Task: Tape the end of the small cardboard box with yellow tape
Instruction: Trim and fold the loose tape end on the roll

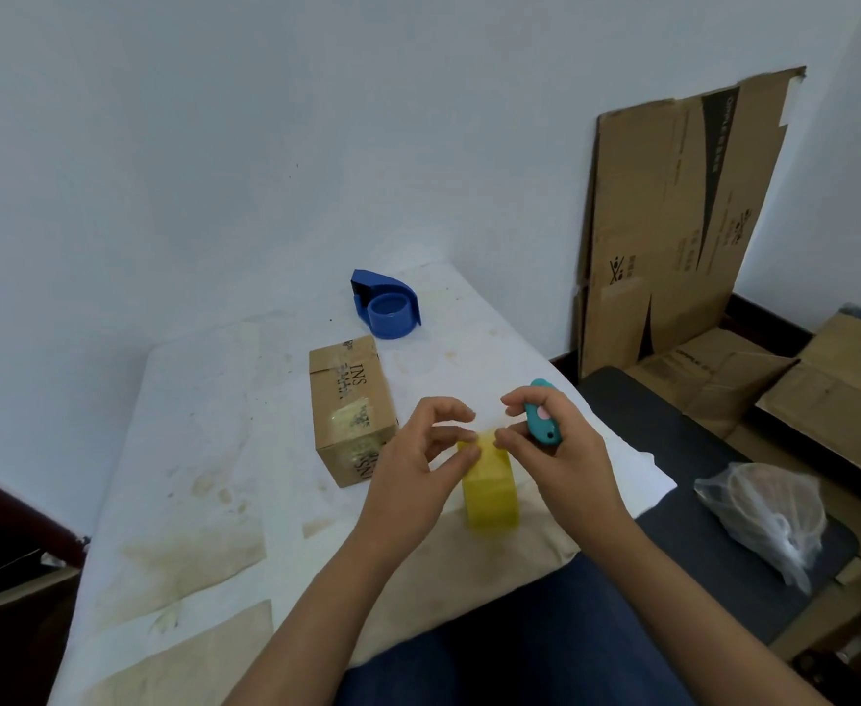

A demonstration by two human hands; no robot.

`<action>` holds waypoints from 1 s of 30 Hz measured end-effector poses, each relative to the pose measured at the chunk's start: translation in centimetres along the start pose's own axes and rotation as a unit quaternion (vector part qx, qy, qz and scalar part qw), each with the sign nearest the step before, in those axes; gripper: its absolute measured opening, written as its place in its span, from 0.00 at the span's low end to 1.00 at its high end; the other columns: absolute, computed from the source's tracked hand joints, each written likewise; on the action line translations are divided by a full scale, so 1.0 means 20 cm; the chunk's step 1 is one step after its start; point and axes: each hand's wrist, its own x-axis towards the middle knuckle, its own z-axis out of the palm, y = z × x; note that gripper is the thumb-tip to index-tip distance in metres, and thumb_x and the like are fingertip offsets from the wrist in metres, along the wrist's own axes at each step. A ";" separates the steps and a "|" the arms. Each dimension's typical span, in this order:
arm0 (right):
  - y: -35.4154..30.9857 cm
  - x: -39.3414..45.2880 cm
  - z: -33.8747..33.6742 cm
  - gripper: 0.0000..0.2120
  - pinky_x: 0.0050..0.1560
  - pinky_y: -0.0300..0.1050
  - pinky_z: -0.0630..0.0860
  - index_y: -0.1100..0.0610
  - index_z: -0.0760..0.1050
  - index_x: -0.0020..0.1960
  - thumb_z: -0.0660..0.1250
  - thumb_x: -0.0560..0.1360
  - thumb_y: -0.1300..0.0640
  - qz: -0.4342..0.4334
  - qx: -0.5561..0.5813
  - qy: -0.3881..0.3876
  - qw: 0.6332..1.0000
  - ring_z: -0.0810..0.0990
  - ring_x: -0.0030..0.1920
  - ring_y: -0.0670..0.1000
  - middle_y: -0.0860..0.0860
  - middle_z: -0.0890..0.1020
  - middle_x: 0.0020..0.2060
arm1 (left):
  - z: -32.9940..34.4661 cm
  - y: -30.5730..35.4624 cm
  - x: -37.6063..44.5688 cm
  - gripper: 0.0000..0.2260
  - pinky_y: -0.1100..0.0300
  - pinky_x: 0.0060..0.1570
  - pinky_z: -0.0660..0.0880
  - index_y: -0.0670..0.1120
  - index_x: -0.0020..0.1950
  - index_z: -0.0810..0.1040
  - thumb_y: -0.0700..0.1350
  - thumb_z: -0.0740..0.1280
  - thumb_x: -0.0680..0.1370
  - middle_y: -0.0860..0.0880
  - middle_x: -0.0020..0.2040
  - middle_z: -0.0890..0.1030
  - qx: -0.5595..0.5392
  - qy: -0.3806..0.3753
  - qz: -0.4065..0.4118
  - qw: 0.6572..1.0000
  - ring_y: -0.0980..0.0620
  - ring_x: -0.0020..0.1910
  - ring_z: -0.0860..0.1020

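A small cardboard box (351,406) lies on the white table (204,450), with clear tape across its top. Just to its right a roll of yellow tape (489,494) is held up on edge above the table. My left hand (418,466) pinches the top of the roll with thumb and fingertips. My right hand (553,440) holds a teal cutter (542,417) in its palm, and its thumb and forefinger pinch the tape's loose end at the top of the roll, close to my left fingertips.
A blue tape dispenser (386,304) sits at the table's far edge, behind the box. Flattened cardboard (672,221) leans on the wall at right, above more boxes (825,379). A clear plastic bag (769,517) lies on a dark seat to the right.
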 end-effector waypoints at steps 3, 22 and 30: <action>0.00 0.00 0.00 0.12 0.52 0.41 0.79 0.47 0.74 0.52 0.69 0.74 0.61 -0.008 -0.011 -0.008 1.000 0.81 0.50 0.49 0.44 0.78 0.51 | 0.01 -0.01 0.00 0.10 0.63 0.52 0.81 0.53 0.51 0.74 0.41 0.72 0.77 0.54 0.57 0.80 0.002 0.017 0.000 1.000 0.61 0.53 0.83; -0.04 0.05 -0.02 0.08 0.51 0.37 0.77 0.45 0.76 0.50 0.69 0.74 0.56 0.036 -0.069 -0.049 0.996 0.81 0.47 0.45 0.49 0.77 0.49 | 0.00 -0.06 0.00 0.08 0.69 0.52 0.79 0.52 0.52 0.83 0.40 0.71 0.77 0.52 0.53 0.82 0.020 0.033 0.030 0.999 0.61 0.52 0.81; -0.10 0.06 -0.04 0.05 0.41 0.29 0.72 0.48 0.81 0.48 0.70 0.73 0.57 0.036 -0.127 -0.109 0.985 0.79 0.45 0.43 0.45 0.72 0.44 | 0.00 -0.07 0.00 0.06 0.70 0.48 0.79 0.53 0.50 0.84 0.42 0.72 0.76 0.53 0.52 0.80 0.045 0.049 0.042 0.997 0.58 0.51 0.82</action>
